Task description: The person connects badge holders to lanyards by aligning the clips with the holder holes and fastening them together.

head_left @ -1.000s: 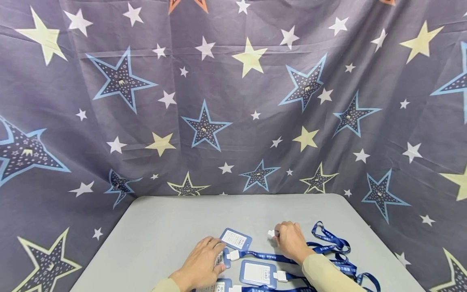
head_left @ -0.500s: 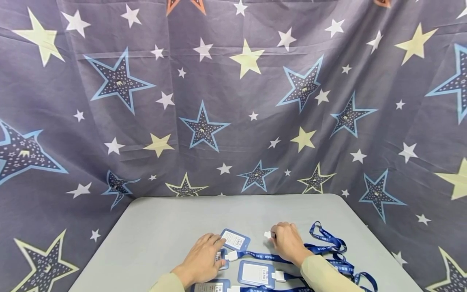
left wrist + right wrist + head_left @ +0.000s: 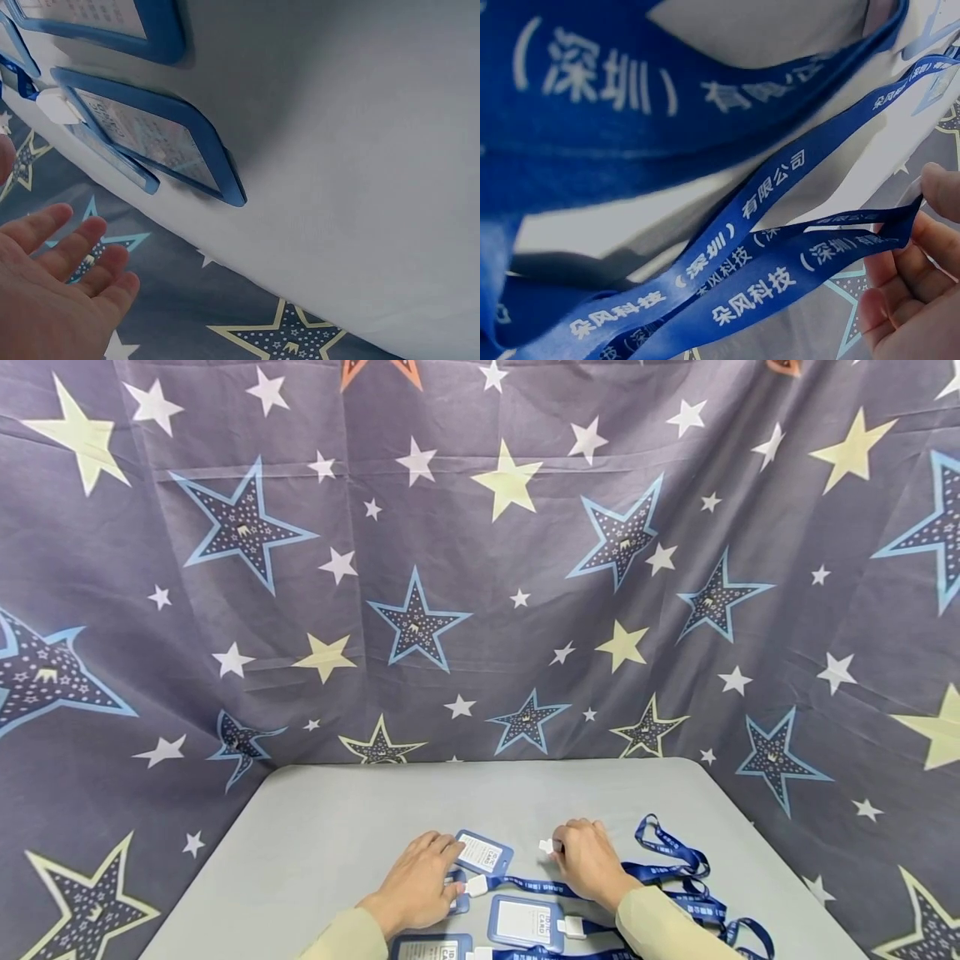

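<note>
My left hand [image 3: 422, 881] reaches over the blue-framed badge holders with its fingers extended. Its fingertips are at the left edge of the farthest badge holder [image 3: 482, 852], which has no clip on it. Under the thumb side lies a second badge holder [image 3: 459, 903], partly covered and joined to a white clip [image 3: 477, 885]. In the left wrist view the left hand [image 3: 67, 277] has loosely bent, spread fingers. My right hand [image 3: 592, 860] pinches a blue lanyard just behind its white clip [image 3: 546, 846]; the right wrist view shows the lanyard [image 3: 821, 259] running into the fingers [image 3: 930, 240].
Two more badge holders, one in the middle [image 3: 525, 922] and one at the front edge [image 3: 431, 947], lie with lanyards attached. Loose blue lanyard straps [image 3: 675, 852] sprawl to the right on the grey table [image 3: 337, 810]. A star-patterned curtain [image 3: 450, 527] stands behind.
My right hand has moved slightly left with the lanyard clip, closer to the farthest badge holder. The left hand has edged a little right and away from me. The head view has shifted slightly.
</note>
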`<state>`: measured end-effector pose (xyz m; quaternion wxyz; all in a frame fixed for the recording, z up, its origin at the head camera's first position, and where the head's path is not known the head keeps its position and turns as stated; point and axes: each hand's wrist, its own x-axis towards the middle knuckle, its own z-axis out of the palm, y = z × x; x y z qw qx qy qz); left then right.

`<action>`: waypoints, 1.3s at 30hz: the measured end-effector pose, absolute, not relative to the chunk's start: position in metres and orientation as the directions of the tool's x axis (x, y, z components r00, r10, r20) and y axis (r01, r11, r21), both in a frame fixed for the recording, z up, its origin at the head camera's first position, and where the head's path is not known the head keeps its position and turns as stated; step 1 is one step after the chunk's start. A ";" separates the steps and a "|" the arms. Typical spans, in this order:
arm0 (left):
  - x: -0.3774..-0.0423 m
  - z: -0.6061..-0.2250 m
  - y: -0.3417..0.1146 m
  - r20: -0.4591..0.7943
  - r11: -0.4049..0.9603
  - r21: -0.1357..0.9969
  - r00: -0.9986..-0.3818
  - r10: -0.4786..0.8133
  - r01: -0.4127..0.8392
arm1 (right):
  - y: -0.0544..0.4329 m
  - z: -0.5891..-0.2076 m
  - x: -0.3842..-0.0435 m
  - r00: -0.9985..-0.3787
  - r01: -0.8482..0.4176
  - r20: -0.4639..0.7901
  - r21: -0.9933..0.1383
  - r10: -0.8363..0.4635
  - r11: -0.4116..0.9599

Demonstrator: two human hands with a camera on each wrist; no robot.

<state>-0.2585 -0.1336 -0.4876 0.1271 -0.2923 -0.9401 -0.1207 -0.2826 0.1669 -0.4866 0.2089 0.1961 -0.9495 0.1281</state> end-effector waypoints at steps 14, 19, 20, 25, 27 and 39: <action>-0.271 -0.482 -0.124 0.233 0.812 0.149 -0.818 0.526 0.565 | 0.166 -0.487 -0.279 -0.860 -0.416 0.401 -0.188 -0.317 0.890; -0.278 -0.486 -0.122 0.265 0.800 0.131 -0.798 0.541 0.585 | 0.165 -0.488 -0.278 -0.862 -0.416 0.393 -0.193 -0.319 0.889; -0.280 -0.487 -0.121 0.270 0.800 0.126 -0.796 0.542 0.587 | 0.165 -0.488 -0.278 -0.862 -0.417 0.394 -0.193 -0.319 0.888; -0.284 -0.485 -0.118 0.251 0.809 0.112 -0.804 0.539 0.577 | 0.165 -0.489 -0.278 -0.861 -0.420 0.395 -0.199 -0.320 0.885; -0.284 -0.482 -0.117 0.232 0.814 0.112 -0.812 0.536 0.570 | 0.165 -0.488 -0.278 -0.860 -0.424 0.395 -0.200 -0.323 0.883; -0.298 -0.486 -0.112 0.171 0.839 0.094 -0.839 0.516 0.535 | 0.166 -0.490 -0.278 -0.851 -0.438 0.403 -0.188 -0.338 0.879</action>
